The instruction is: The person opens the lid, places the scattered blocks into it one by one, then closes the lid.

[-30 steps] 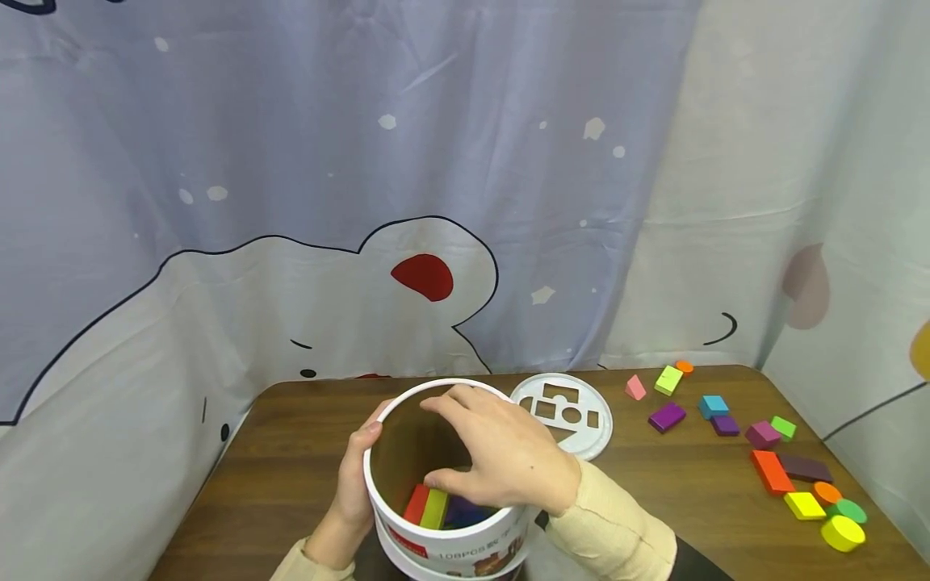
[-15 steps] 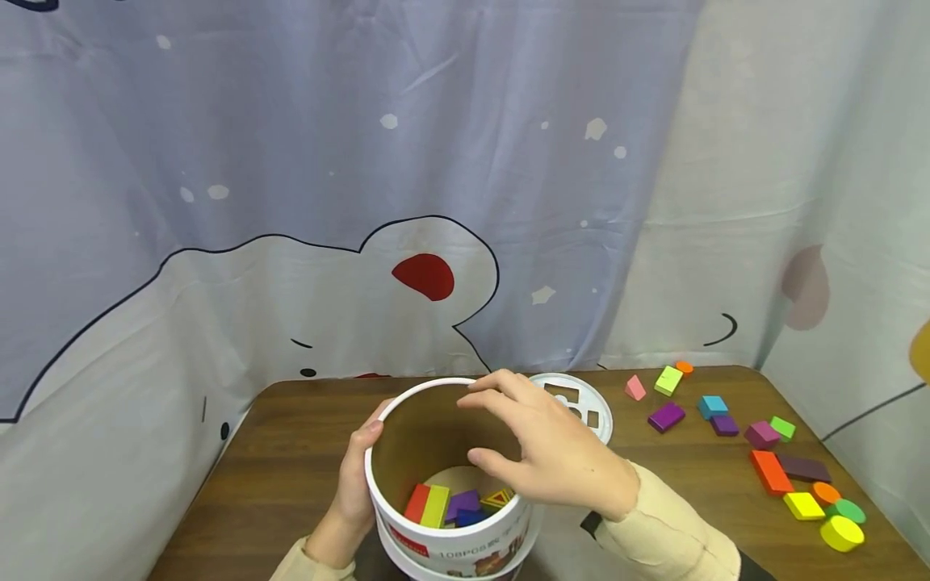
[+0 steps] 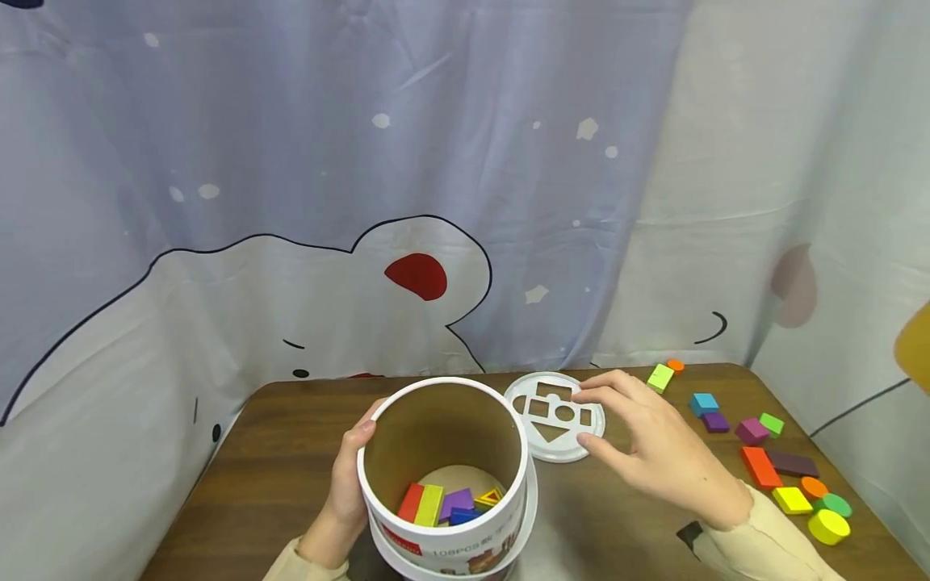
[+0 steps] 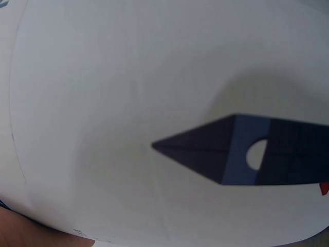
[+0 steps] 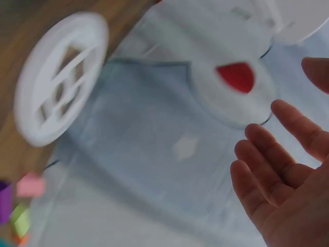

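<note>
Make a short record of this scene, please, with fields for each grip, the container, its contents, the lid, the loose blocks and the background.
left grip: holds the white bucket at its left side
right grip: fingers apart, nothing held, near the white lid
container: white bucket, open at the top
contents: red block, yellow-green block, purple block, blue block, and more
lid: flat on the wooden table, with cut-out shapes
loose blocks: many colours, at the table's right side, including an orange-red block
background: printed curtain
</note>
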A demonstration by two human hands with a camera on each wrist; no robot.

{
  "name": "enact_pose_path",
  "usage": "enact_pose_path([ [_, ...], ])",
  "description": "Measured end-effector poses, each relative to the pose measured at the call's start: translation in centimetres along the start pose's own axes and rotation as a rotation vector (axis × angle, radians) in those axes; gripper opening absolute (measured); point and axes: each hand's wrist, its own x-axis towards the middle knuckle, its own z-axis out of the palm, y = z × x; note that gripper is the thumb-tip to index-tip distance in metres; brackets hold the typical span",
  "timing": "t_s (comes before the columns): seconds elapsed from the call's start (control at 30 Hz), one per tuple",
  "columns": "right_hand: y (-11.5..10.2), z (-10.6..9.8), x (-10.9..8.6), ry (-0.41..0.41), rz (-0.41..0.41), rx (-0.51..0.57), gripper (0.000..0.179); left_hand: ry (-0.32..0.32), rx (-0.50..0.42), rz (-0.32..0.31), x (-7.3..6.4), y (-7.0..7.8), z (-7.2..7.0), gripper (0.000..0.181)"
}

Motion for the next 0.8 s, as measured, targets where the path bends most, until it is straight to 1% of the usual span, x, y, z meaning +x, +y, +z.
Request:
enact_pose_path([
  [0.03, 0.7, -0.1, -0.6, 0.004, 0.016, -0.026, 0.043, 0.010, 0.003, -0.004, -0.1, 0.1, 0.0, 0.052],
  [0.13, 2.8, -0.4, -2.6, -0.009, 0.064, -0.093, 0.042, -0.003, 0.005, 0.002, -0.1, -0.5, -0.6, 0.055],
  [0.37, 7.9, -1.0, -8.8, -0.039, 0.172, -0.259, 0.039, -0.025, -0.036, 0.007, 0.1, -2.2, -1.8, 0.056],
  [0.5, 10.7, -1.9, -12.2, -0.082, 0.252, -0.345, 0.037, -0.030, -0.041, 0.014, 0.0, -2.2, -2.0, 0.056],
  [0.57, 12.1, -2.5, -13.8, -0.131, 0.314, -0.381, 0.038, -0.035, -0.037, 0.016, 0.0, -2.1, -1.9, 0.057],
  [0.63, 13.3, -3.1, -15.3, -0.212, 0.410, -0.411, 0.039, -0.037, -0.029, 0.016, 0.0, -1.9, -1.7, 0.057],
  [0.7, 14.3, -3.6, -16.5, -0.306, 0.526, -0.432, 0.042, -0.033, -0.021, 0.014, 0.0, -1.5, -1.4, 0.057],
  [0.77, 15.2, -3.9, -17.5, -0.392, 0.625, -0.444, 0.045, -0.028, -0.010, 0.016, 0.0, -1.0, -0.9, 0.056],
  [0.8, 15.5, -4.0, -18.0, -0.428, 0.662, -0.450, 0.047, -0.025, -0.004, 0.019, 0.0, -0.8, -0.7, 0.055],
])
